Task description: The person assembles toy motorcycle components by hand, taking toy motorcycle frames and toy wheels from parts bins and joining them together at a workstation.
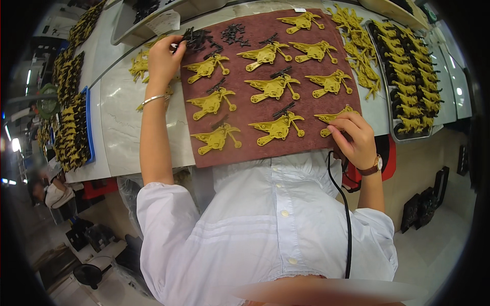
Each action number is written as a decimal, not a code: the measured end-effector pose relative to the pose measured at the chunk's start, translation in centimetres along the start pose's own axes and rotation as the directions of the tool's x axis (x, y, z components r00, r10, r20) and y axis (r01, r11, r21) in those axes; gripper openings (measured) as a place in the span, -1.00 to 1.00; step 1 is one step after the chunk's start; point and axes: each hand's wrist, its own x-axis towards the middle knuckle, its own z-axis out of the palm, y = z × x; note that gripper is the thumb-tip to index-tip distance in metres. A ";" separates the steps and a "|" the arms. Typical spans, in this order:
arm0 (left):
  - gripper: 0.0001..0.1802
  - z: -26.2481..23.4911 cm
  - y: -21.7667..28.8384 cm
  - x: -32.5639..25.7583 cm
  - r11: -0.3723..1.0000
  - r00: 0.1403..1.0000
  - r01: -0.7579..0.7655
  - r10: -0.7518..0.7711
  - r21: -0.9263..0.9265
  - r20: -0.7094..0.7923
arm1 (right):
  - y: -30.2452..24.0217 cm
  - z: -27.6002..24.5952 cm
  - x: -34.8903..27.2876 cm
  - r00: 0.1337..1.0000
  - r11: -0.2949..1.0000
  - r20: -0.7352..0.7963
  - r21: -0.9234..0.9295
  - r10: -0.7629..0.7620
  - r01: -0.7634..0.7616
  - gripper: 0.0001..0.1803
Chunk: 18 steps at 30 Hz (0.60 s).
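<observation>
On a reddish-brown cloth (240,107) lie several yellow bird-shaped plastic parts (274,87), set out in rows. Thin black plastic pieces (280,72) rest against the upper edges of many of them. At the far left of the cloth, my left hand (166,57) has its fingers bent together at a pile of small black pieces (198,40); what they pinch is hidden. My right hand (354,137), near the front right corner, grips the lowest right yellow part (326,118) between thumb and fingers and partly covers it.
A smaller heap of black pieces (235,34) lies beside the pile. Loose yellow parts (357,46) spread right of the cloth, next to a tray (393,122) of yellow-and-black pieces. More stand at left in a blue-edged tray (90,127). A pale bin (120,30) is at the back left.
</observation>
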 end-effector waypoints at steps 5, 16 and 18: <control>-0.76 0.0 -0.5 0.0 0.992 0.996 0.089 -0.087 -0.088 0.018 | 0.0 0.0 0.6 0.999 0.997 -0.007 0.063 0.043 -0.043 -0.88; -0.82 -2.0 8.8 -0.1 0.349 0.946 0.322 -0.162 -0.880 0.282 | 0.9 0.4 3.9 0.878 0.291 0.198 0.892 0.436 -0.345 -0.75; -0.83 -1.6 11.7 -1.1 0.231 0.930 0.362 -0.027 -0.903 0.366 | -0.9 0.7 5.9 0.894 0.282 0.198 0.902 0.402 -0.326 -0.71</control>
